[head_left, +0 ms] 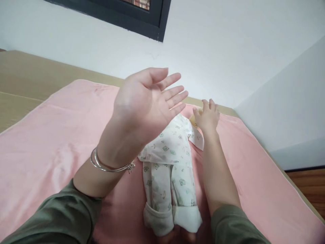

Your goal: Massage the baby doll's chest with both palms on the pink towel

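Observation:
My left hand (149, 101) is raised in the middle of the view, palm showing and fingers spread, holding nothing. It hides the upper part of a small figure in a white patterned top (169, 144) and matching trousers (162, 183) with turned-up cuffs. I cannot tell whether this is a doll or a baby; its feet (169, 237) show at the bottom edge. My right hand (208, 117) is farther off, fingers apart, near the top's short sleeve (196, 137). Beside its fingers is a yellow thing (193, 121), mostly hidden; contact is unclear.
A pink blanket (63, 135) lies under the figure, on a tan surface (30, 74). A white wall (215, 51) with a dark window frame (122, 17) rises behind. Brown wood (309, 184) shows at the right.

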The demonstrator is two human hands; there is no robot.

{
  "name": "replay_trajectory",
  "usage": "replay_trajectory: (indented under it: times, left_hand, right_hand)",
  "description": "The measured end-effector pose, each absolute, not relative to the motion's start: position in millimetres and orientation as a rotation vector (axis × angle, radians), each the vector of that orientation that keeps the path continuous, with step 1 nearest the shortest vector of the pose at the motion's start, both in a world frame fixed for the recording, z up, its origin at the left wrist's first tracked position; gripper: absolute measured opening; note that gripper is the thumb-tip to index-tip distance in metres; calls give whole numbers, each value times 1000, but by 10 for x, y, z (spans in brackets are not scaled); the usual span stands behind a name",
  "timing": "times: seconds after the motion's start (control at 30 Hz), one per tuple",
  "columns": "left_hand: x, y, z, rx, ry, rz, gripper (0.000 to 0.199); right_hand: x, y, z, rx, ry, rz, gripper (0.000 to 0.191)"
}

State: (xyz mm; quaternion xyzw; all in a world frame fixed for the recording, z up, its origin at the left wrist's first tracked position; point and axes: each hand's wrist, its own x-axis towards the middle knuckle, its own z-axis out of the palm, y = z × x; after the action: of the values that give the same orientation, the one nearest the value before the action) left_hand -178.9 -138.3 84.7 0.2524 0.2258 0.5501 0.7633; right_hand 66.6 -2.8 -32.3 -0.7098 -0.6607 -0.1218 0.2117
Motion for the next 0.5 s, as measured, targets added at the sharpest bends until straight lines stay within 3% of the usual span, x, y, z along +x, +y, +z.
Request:
replay_trajectory:
  times: [0.3,0.5]
  left_hand:
    - [-1664,-1354,807,473,457,1190,56]
    - [-1453,-1455,711,524,441,1142,57]
  right_hand:
    - [682,-127,-215,-1996,-1878,-147,52]
    - [461,-646,130,-1321,-1901,-17,50]
